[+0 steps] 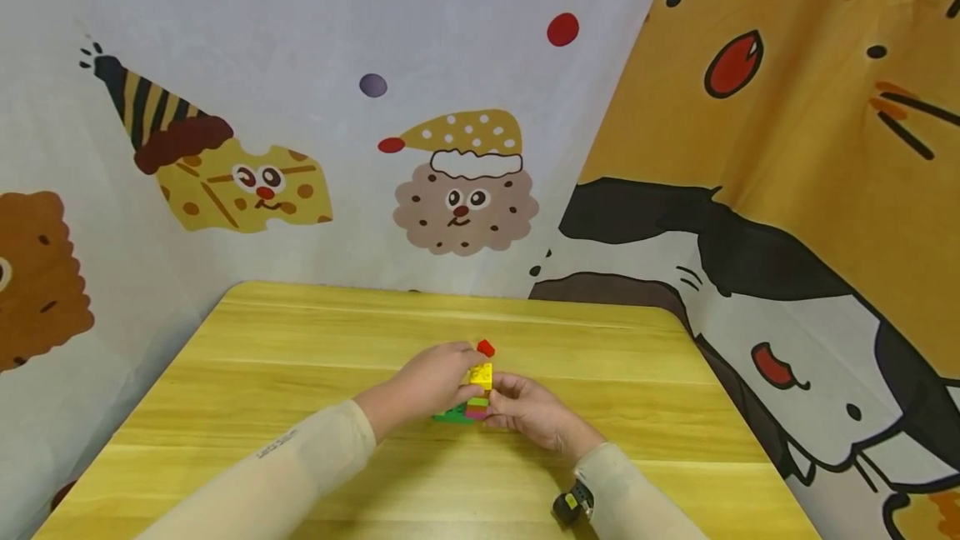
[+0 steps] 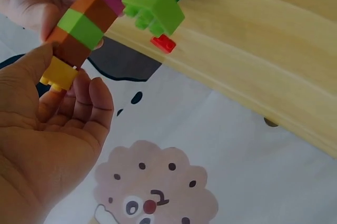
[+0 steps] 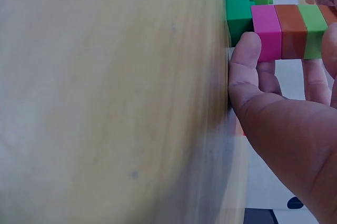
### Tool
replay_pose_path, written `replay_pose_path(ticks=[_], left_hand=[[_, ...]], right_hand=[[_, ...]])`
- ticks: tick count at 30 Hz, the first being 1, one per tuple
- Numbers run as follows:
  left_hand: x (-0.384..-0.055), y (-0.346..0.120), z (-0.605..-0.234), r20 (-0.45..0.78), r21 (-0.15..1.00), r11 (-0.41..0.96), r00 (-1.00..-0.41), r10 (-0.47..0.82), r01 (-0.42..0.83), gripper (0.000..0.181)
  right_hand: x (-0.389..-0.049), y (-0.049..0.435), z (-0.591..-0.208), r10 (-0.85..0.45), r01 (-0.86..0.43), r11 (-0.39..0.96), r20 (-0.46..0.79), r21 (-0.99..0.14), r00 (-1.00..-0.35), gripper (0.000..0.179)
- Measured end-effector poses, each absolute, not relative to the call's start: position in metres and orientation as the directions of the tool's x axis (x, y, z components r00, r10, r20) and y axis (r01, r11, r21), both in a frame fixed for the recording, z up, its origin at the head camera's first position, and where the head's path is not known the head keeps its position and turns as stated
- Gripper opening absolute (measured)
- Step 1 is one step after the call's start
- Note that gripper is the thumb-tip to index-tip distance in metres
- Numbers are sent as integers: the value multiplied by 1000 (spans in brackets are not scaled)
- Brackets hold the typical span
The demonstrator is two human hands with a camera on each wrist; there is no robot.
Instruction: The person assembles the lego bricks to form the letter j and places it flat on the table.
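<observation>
A tower of toy building bricks stands on the table. From the bottom it has a pink brick [image 3: 267,32], then brown, light green [image 2: 80,28] and brown ones, with a yellow brick [image 2: 58,73] on top. The pink brick sits on a dark green base brick [image 3: 238,12], which also bears a separate light green brick [image 2: 154,8]. My left hand [image 1: 427,377] pinches the yellow brick between thumb and fingers. From the other side, my right hand [image 1: 536,415] grips the tower, its thumb low against the pink brick and its fingers partly hidden behind.
A small red brick [image 1: 486,348] lies on the wooden table [image 1: 322,332], just beyond the tower. Printed cloth [image 1: 322,40] hangs behind the table and along its right side. A black strapped device [image 1: 567,508] is on the right wrist.
</observation>
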State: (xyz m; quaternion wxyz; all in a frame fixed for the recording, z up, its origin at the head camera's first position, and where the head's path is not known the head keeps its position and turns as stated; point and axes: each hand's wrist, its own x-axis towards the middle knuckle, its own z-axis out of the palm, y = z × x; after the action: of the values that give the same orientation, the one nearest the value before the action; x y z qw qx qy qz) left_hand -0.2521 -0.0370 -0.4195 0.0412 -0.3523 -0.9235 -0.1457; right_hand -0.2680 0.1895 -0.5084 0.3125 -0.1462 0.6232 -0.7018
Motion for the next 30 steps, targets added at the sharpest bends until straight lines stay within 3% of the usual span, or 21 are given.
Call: replay_pose_path(ticks=[14, 22, 26, 30], left_hand=[[-257, -35, -413, 97, 238, 716, -750, 654, 656, 44], [-255, -29, -409, 48, 159, 733, -747, 663, 661, 45], [-257, -29, -410, 59, 156, 726, -740, 670, 670, 44], [-259, -32, -413, 68, 217, 718, -744, 664, 661, 45]], right_hand=[[-266, 190, -507, -638, 240, -7, -181, -971, -748, 55], [-265, 189, -507, -631, 236, -6, -179, -972, -755, 49], [-264, 191, -505, -630, 236, 3, -185, -972, -754, 54], [-263, 189, -500, -616, 252, 41, -223, -967, -755, 71]])
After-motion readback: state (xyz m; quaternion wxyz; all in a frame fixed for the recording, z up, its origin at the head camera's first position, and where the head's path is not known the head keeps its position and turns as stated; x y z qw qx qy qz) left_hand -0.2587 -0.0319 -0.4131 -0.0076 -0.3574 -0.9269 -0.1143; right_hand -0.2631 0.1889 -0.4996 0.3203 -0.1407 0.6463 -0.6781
